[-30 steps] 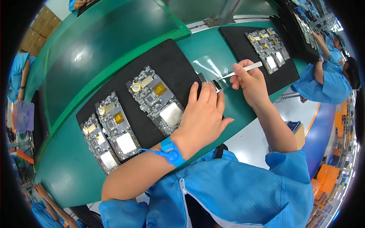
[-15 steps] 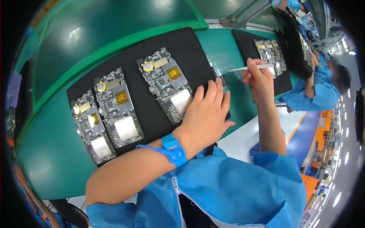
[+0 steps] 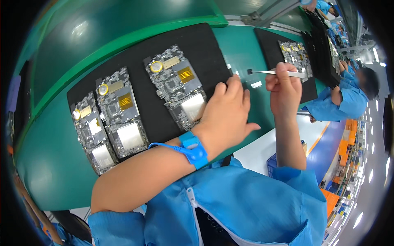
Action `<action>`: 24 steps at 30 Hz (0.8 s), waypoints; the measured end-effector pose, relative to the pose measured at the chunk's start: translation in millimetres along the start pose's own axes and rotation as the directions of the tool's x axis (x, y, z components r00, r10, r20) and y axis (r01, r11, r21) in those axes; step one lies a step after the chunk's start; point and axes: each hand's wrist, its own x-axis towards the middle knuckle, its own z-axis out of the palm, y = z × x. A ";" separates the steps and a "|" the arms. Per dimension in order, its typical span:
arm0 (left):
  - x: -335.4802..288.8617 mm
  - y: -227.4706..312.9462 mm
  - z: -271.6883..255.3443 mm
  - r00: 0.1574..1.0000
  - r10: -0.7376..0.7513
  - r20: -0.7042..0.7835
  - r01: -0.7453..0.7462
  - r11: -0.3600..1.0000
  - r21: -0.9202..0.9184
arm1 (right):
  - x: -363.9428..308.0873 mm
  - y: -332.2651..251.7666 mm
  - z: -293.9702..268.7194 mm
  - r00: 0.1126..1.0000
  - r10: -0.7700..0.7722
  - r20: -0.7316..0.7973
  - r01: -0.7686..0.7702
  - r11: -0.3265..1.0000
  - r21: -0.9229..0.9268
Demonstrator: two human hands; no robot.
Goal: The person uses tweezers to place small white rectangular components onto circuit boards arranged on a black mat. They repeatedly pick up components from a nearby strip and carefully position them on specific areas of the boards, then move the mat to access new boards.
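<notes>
My right hand (image 3: 284,88) pinches a pair of silver tweezers (image 3: 263,72) over the green table. At the tweezers' tips is a small dark square piece (image 3: 249,71). My left hand (image 3: 225,112), with a blue wrist strap (image 3: 193,151) and cord, lies palm down with its fingers apart. It rests over the right edge of a black mat (image 3: 154,108), fingertips near a clear sheet (image 3: 234,61) on the table. Beside that hand lies a circuit board (image 3: 174,84) with a yellow-ringed coin cell, partly covered by the hand. Two more boards, a middle one (image 3: 121,106) and a left one (image 3: 92,129), lie side by side.
A second black mat (image 3: 266,45) at the right carries more circuit boards (image 3: 297,57). Behind the mats runs a raised green rim (image 3: 123,41). A co-worker in blue (image 3: 338,102) sits at the far right. A blue basket (image 3: 272,164) is below the table edge.
The dark square piece now shows at the tweezers' tips, away from my left fingertips. My right hand has shifted slightly right. The view has shifted a little; the boards appear lower-left.
</notes>
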 end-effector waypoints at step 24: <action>-100.3 4.7 -41.5 0.994 -0.100 0.033 0.082 0.927 0.366 | -39.1 15.5 96.8 0.930 0.244 0.276 -0.229 0.970 -0.087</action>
